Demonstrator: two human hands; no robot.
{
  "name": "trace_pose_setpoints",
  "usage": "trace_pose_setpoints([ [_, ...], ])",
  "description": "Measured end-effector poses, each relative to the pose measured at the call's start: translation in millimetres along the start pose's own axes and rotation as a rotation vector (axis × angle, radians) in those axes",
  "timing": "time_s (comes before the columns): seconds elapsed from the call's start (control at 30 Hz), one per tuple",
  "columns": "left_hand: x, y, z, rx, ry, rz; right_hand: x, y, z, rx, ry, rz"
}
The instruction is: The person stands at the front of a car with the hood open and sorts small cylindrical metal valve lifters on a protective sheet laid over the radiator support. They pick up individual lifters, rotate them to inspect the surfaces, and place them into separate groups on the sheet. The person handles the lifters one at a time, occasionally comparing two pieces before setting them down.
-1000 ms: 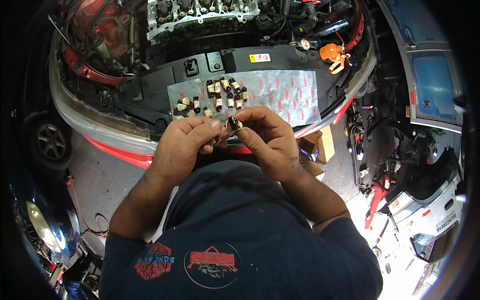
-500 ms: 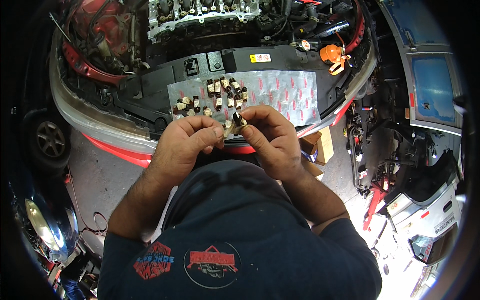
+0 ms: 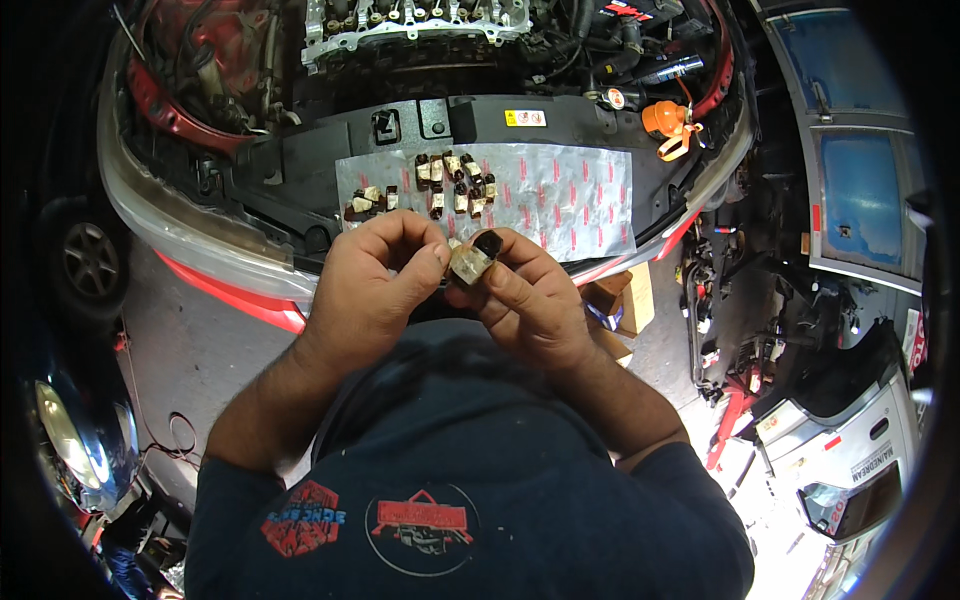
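Observation:
My right hand [image 3: 535,305] pinches a small dark metal engine part [image 3: 488,243] between thumb and fingers, just past the front edge of the car. Cream masking tape [image 3: 470,265] is wrapped around its lower end. My left hand [image 3: 375,270] is closed, thumb against forefinger, at the tape's left edge; its lower fingers curl out of sight. Beyond my hands, several similar dark parts with cream tape [image 3: 437,203] lie in loose groups on a silver plastic sheet [image 3: 560,195] with red print.
The sheet lies on a black cover [image 3: 320,145] at the car's front. Behind it is an opened engine [image 3: 420,35]. An orange funnel-like container [image 3: 665,118] stands to the right. Below the red bumper [image 3: 225,285] sits a cardboard box [image 3: 637,300]. A blue car [image 3: 80,430] is at left.
My right hand has come slightly nearer and turned the part, so its dark end and the taped side now face up. My left hand keeps its pinch close by.

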State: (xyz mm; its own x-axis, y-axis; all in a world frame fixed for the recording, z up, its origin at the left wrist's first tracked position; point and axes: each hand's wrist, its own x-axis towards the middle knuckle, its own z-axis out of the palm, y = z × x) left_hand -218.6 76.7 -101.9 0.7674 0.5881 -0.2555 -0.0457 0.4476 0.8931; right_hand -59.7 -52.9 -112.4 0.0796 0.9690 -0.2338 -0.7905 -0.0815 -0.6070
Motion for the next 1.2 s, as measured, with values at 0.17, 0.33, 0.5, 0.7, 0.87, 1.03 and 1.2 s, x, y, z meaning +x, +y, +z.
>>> trace_pose_setpoints([
  [0.17, -1.4, 9.2, -0.3, 0.312, 0.071, 0.125, 1.1, -4.7, 5.3, -0.224, 0.035, -0.016],
  [0.33, -1.9, 12.8, -1.0, 0.538, 0.104, 0.236, 0.7, -6.3, 11.0, -0.363, -0.003, -0.059],
  [0.5, -7.8, 24.8, -7.4, 0.477, 0.023, 0.089, -1.9, -7.0, 15.9, -0.449, -0.068, -0.090],
  [0.7, -7.2, 33.6, -15.0, 0.199, -0.122, -0.161, -4.0, -10.8, 19.4, -0.560, -0.140, -0.055],
  [0.87, -6.5, 30.7, -15.4, 0.100, -0.157, -0.190, -4.3, -11.5, 20.7, -0.593, -0.146, -0.026],
  [1.03, -7.8, 31.3, -20.8, 0.057, -0.210, -0.234, -5.3, -16.9, 22.9, -0.641, -0.191, 0.023],
  [1.2, -5.6, 26.6, -23.9, 0.025, -0.227, -0.255, -4.3, -14.6, 23.3, -0.584, -0.181, 0.029],
])
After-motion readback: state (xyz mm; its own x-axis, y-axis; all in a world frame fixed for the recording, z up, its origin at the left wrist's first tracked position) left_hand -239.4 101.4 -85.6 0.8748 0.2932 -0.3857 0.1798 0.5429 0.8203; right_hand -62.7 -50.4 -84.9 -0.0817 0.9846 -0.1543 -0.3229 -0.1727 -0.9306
